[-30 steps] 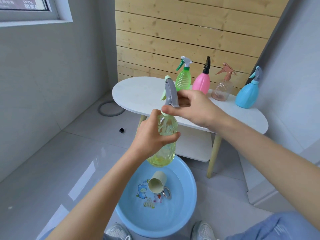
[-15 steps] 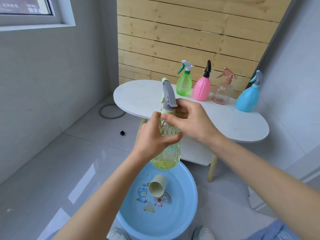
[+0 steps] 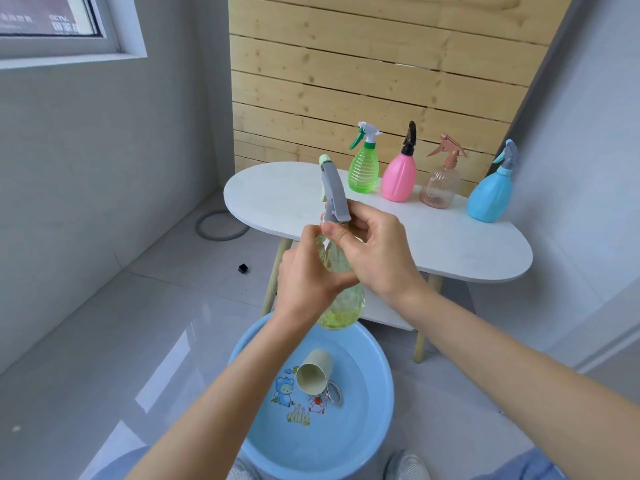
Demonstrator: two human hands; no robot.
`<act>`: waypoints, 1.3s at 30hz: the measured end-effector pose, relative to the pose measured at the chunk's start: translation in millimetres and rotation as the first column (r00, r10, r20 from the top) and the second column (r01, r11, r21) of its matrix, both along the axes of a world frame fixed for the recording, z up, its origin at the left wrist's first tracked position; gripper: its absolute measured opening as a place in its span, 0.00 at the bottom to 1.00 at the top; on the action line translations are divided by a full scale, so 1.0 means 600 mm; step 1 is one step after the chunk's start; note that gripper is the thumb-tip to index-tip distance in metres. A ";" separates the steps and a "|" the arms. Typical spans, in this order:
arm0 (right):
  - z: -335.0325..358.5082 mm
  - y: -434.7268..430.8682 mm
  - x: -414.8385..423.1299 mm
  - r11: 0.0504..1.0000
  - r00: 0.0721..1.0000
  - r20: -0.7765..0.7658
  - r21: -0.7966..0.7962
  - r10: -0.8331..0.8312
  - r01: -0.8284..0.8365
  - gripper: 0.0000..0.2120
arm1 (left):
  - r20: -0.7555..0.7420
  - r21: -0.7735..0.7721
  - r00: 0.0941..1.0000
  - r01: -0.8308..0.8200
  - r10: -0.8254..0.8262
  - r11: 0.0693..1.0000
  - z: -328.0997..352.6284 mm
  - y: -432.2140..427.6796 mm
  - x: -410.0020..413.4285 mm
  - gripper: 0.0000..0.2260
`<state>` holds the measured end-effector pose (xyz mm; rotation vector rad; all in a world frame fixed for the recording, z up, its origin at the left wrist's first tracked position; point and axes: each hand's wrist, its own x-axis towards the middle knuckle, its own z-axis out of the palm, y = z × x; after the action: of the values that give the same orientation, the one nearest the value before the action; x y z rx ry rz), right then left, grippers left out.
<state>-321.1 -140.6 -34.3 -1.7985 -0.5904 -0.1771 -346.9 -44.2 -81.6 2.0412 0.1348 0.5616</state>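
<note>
Yellow bottle point(image 3: 341, 306) is clamped in the left hand point(image 3: 308, 275); the right hand point(image 3: 377, 251) pinches its sprayer point(image 3: 333, 192). A slipping twist could drop it into the basin point(image 3: 374, 368).

Green bottle point(image 3: 363, 171), pink bottle point(image 3: 399, 181), peach bottle point(image 3: 439, 188), blue bottle point(image 3: 490, 199) on table point(image 3: 277, 199); basin point(image 3: 384, 410) (cup point(image 3: 313, 374) inside).

The only legible writing shows through the window pane point(image 3: 52, 26) at the top left. White letters read "CCTV" point(image 3: 61, 18), and the Chinese characters just below begin "国家" before the window frame cuts them off. More white characters to their left are too blurred to read.
</note>
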 end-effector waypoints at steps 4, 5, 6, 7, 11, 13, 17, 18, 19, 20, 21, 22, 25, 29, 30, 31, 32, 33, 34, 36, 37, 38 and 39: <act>0.013 -0.015 0.016 1.000 0.997 -0.080 -0.007 -0.020 0.020 0.09 | -0.036 -0.001 0.994 0.106 -0.106 0.994 -0.001 0.003 0.002 0.34; 0.017 -0.021 0.021 1.000 0.993 -0.114 0.007 -0.022 0.023 0.09 | -0.054 -0.005 0.987 0.153 -0.153 0.988 -0.002 0.009 0.000 0.37; 0.020 -0.029 0.025 0.999 0.989 -0.148 0.026 -0.021 0.025 0.08 | -0.073 -0.014 0.977 0.200 -0.200 0.980 -0.004 0.014 -0.001 0.40; 0.022 -0.035 0.028 0.999 0.984 -0.178 0.041 -0.018 0.026 0.08 | -0.096 -0.030 0.964 0.245 -0.247 0.969 -0.008 0.019 -0.003 0.42; 0.020 -0.050 0.036 1.000 0.970 -0.244 0.014 -0.013 0.017 0.08 | -0.194 -0.160 0.907 0.347 -0.374 0.924 -0.030 0.018 -0.011 0.40; 0.020 -0.058 0.040 1.000 0.965 -0.260 0.006 -0.013 0.015 0.09 | -0.207 -0.159 0.908 0.337 -0.365 0.928 -0.031 0.009 -0.008 0.40; 0.037 -0.067 0.061 1.000 0.972 -0.235 0.016 -0.015 0.019 0.08 | -0.174 -0.134 0.940 0.273 -0.294 0.953 -0.018 -0.005 0.014 0.35; 0.046 -0.068 0.073 1.000 0.976 -0.219 0.017 -0.014 0.018 0.09 | -0.163 -0.114 0.950 0.248 -0.265 0.962 -0.009 -0.010 0.026 0.36; 0.054 -0.067 0.083 1.000 0.979 -0.203 0.014 -0.011 0.014 0.09 | -0.150 -0.093 0.959 0.228 -0.240 0.969 0.000 -0.012 0.038 0.36; 0.063 -0.065 0.094 1.000 0.981 -0.192 0.014 -0.004 0.006 0.09 | -0.141 -0.072 0.966 0.209 -0.218 0.975 0.008 -0.013 0.051 0.37; 0.073 -0.065 0.109 1.000 0.982 -0.188 0.021 0.006 -0.002 0.08 | -0.141 -0.048 0.969 0.196 -0.201 0.979 0.019 -0.013 0.070 0.37; 0.081 -0.063 0.122 1.000 0.982 -0.189 0.028 0.012 -0.006 0.08 | -0.146 -0.022 0.970 0.192 -0.193 0.981 0.029 -0.010 0.086 0.36; 0.104 -0.057 0.172 1.000 0.985 -0.172 0.027 0.005 -0.001 0.08 | -0.159 0.038 0.966 0.214 -0.206 0.976 0.055 0.003 0.143 0.34; 0.120 -0.038 0.252 1.000 0.992 -0.127 0.011 -0.026 0.028 0.08 | -0.171 0.074 0.963 0.223 -0.208 0.972 0.077 0.017 0.224 0.34; 0.121 -0.032 0.271 0.999 0.991 -0.128 0.009 -0.033 0.034 0.08 | -0.176 0.077 0.964 0.217 -0.201 0.973 0.079 0.019 0.241 0.34; 0.120 -0.026 0.297 0.999 0.990 -0.133 0.009 -0.036 0.037 0.08 | -0.177 0.080 0.965 0.207 -0.191 0.975 0.079 0.022 0.266 0.35; 0.118 -0.019 0.317 0.999 0.989 -0.145 0.008 -0.037 0.039 0.07 | -0.181 0.078 0.968 0.190 -0.174 0.979 0.078 0.025 0.285 0.36; 0.115 -0.013 0.336 0.999 0.987 -0.157 0.012 -0.037 0.040 0.07 | -0.185 0.064 0.971 0.166 -0.152 0.984 0.075 0.027 0.304 0.37; 0.110 -0.004 0.360 0.999 0.986 -0.162 0.011 -0.037 0.040 0.07 | -0.190 0.042 0.974 0.134 -0.124 0.990 0.070 0.031 0.329 0.38; 0.099 0.011 0.398 0.999 0.986 -0.164 0.002 -0.042 0.043 0.06 | -0.220 0.025 0.973 0.073 -0.065 0.997 0.059 0.041 0.372 0.40; 0.092 0.023 0.423 0.999 0.985 -0.166 -0.006 -0.042 0.042 0.06 | -0.237 0.042 0.970 0.058 -0.047 0.997 0.050 0.049 0.400 0.41; 0.087 0.030 0.440 0.999 0.985 -0.169 -0.013 -0.041 0.039 0.06 | -0.248 0.065 0.968 0.053 -0.035 0.997 0.042 0.055 0.419 0.41; 0.080 0.041 0.464 0.999 0.985 -0.168 -0.019 -0.039 0.037 0.05 | -0.251 0.084 0.968 0.048 -0.026 0.995 0.032 0.063 0.443 0.40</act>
<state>-42.6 -115.8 13.8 -1.8202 -0.4387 -0.0456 -80.9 -6.6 -62.3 2.1915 0.2237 0.2896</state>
